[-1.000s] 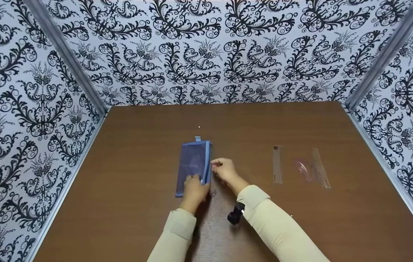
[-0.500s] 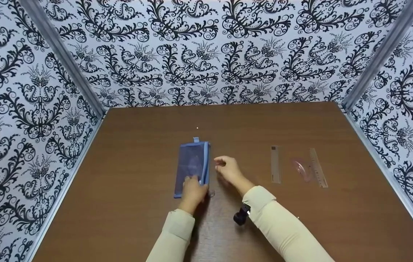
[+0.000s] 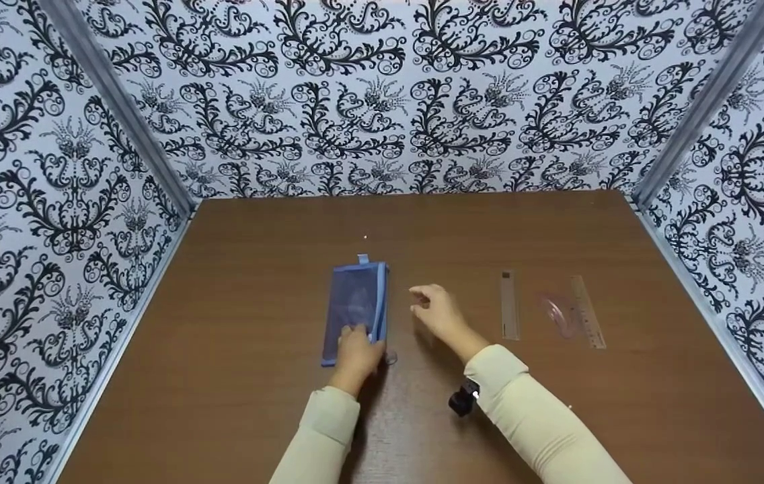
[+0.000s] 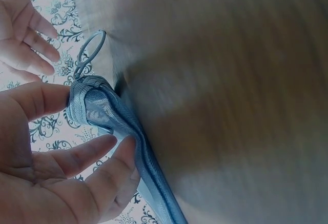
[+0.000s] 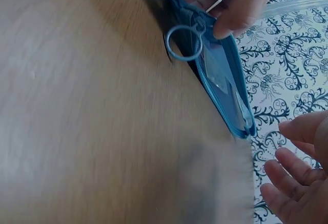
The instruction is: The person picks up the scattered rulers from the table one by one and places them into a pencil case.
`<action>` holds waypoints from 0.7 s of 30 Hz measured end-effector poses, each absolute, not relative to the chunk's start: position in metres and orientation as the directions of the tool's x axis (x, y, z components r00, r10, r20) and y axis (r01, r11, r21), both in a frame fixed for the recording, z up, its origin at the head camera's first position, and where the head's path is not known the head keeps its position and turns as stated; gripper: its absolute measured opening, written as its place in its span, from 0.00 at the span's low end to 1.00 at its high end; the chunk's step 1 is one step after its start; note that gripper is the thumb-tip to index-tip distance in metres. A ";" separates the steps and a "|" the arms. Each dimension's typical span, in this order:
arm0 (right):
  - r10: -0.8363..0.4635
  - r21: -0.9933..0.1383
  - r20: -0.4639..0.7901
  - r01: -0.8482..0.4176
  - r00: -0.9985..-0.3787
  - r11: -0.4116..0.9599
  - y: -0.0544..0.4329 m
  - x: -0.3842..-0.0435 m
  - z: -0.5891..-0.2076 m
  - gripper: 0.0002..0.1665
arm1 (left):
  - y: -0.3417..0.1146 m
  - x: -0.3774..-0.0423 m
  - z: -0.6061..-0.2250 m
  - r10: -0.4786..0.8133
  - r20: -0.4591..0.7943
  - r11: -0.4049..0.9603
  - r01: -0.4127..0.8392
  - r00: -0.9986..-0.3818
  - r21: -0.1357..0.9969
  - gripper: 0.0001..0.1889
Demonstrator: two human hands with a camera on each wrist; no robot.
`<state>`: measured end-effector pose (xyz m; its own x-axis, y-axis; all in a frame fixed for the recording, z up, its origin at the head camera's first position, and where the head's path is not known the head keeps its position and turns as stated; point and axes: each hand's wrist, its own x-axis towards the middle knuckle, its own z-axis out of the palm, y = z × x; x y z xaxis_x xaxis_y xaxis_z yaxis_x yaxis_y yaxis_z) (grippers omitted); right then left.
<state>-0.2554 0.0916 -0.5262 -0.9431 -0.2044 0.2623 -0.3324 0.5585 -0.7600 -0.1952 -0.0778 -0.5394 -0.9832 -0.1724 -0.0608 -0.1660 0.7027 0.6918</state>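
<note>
A blue zip pouch [image 3: 350, 296] with a see-through side lies on the brown table. My left hand [image 3: 357, 353] grips its near end by the zip edge, thumb and fingers on either side of it. A ring pull [image 5: 184, 43] hangs at that end. In the right wrist view the pouch's mouth gapes, and something clear [image 5: 215, 70] shows inside. To the right of the pouch and apart from it, my right hand [image 3: 439, 312] hovers with loosely bent fingers and holds nothing.
Further right lie a clear ruler [image 3: 509, 306], a pinkish clear curved piece, perhaps a protractor [image 3: 558, 314], and a second clear ruler [image 3: 588, 312]. Patterned walls [image 3: 382, 101] border the table's back and sides.
My right hand has moved right, away from the pouch's zip edge, its fingers spreading a little. The left hand and the pouch stay where they were.
</note>
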 end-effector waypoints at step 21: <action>-0.227 -0.518 0.227 -0.314 -0.947 0.795 0.114 -0.244 -0.510 0.34 | -0.078 -0.197 -0.540 -0.172 -0.084 0.690 -0.180 -0.982 0.701 0.25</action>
<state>-0.2442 0.1144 -0.5105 -0.9472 -0.2266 0.2267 -0.3144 0.7953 -0.5183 -0.1975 -0.0780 -0.5396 -0.9816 -0.1715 -0.0835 -0.1802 0.6902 0.7008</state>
